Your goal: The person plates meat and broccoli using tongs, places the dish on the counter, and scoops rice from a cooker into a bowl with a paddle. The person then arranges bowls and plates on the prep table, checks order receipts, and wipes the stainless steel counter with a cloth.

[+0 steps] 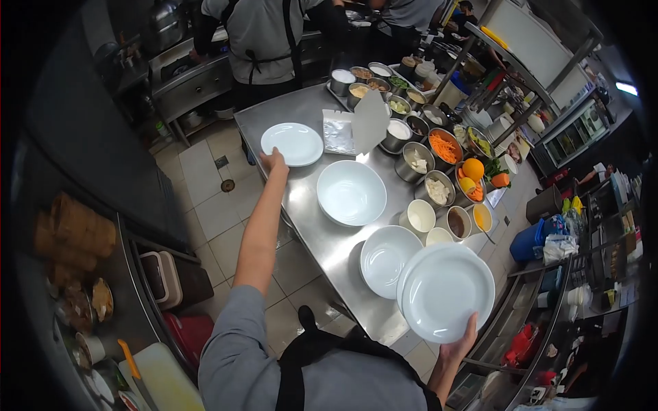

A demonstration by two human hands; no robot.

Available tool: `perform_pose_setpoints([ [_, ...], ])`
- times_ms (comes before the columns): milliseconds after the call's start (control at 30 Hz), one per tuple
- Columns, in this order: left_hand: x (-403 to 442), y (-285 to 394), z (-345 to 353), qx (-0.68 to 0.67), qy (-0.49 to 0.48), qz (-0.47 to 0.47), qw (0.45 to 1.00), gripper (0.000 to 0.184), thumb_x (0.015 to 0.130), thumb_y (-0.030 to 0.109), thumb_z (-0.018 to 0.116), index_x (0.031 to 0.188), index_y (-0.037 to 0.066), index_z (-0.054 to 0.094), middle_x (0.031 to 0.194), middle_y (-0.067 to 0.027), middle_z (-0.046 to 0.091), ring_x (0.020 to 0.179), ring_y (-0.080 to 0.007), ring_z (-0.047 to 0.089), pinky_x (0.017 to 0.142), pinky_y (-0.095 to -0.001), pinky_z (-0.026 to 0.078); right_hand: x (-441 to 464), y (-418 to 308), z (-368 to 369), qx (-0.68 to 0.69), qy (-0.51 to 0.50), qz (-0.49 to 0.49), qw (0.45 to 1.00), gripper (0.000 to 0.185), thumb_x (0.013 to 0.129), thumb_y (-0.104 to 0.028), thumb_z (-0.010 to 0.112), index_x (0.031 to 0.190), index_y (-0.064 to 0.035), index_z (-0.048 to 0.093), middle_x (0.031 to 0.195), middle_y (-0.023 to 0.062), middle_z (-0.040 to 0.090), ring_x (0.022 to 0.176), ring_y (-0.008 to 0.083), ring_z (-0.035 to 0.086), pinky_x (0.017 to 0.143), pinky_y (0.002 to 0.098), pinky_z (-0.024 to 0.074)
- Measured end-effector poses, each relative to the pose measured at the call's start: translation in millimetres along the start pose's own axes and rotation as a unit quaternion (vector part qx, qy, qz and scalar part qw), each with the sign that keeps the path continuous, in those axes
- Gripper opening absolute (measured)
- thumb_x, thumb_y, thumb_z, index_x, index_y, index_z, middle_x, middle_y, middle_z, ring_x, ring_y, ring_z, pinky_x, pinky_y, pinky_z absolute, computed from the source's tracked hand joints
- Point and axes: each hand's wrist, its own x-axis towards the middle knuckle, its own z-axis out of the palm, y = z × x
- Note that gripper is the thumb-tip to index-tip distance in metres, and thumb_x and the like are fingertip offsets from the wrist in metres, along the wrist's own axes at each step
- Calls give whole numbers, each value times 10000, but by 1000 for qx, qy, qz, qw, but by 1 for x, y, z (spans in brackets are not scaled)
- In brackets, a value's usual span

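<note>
My left hand [275,159] grips the near-left rim of a white oval plate [293,144] at the table's far left corner. In my right hand [465,341] is a stack of white plates [447,293], held by the lower right rim, with the fingers mostly hidden underneath. A large white bowl [351,193] sits on the steel table between my hands. Another white bowl [389,260] is just left of the held plates, partly covered by them. Beyond the large bowl lies an open box lined with foil [338,133].
Metal containers of ingredients, among them shredded carrot [444,146], line the table's right side. Cups of sauce [458,222] stand near the bowls. A co-worker [257,41] stands beyond the table. At lower left, a knife [130,359] lies by a cutting board [161,380].
</note>
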Motion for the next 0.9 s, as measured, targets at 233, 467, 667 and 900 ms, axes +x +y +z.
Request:
perform_pose_setpoints([
  [233, -17, 22, 19, 392, 144, 132, 899, 413, 774, 94, 584, 1143, 5, 421, 1159, -226, 441, 1088, -383, 456, 903, -440, 421, -22, 1, -3, -7, 7, 21, 1000, 470, 895, -286, 513, 1210, 53, 429, 1155, 130, 529, 1038, 253, 536, 894, 377, 433],
  [467, -44, 21, -29, 338, -106, 130, 926, 910, 711, 499, 656, 1344, 13, 221, 1332, -266, 299, 1234, -332, 338, 1009, -467, 291, -28, 14, 17, -80, -121, 143, 979, 558, 879, -380, 516, 1274, -7, 389, 1241, 127, 476, 1133, 258, 468, 953, 380, 383],
  [667, -273, 58, -274, -211, -652, -322, 653, 778, 832, 670, 312, 1330, 74, 364, 1310, -112, 434, 1159, -179, 461, 934, -383, 395, -47, 47, 49, -212, -240, 258, 912, 625, 845, -444, 532, 1286, -25, 390, 1291, 127, 423, 1173, 256, 415, 966, 382, 363],
  [900, -503, 45, -471, -326, -268, -188, 887, 528, 917, 318, 454, 1310, -15, 336, 1302, -159, 435, 1171, -228, 462, 996, -372, 363, -80, 95, 35, -297, -577, 393, 651, 655, 836, -435, 564, 1295, -19, 353, 1248, 152, 458, 1114, 271, 488, 929, 426, 406],
])
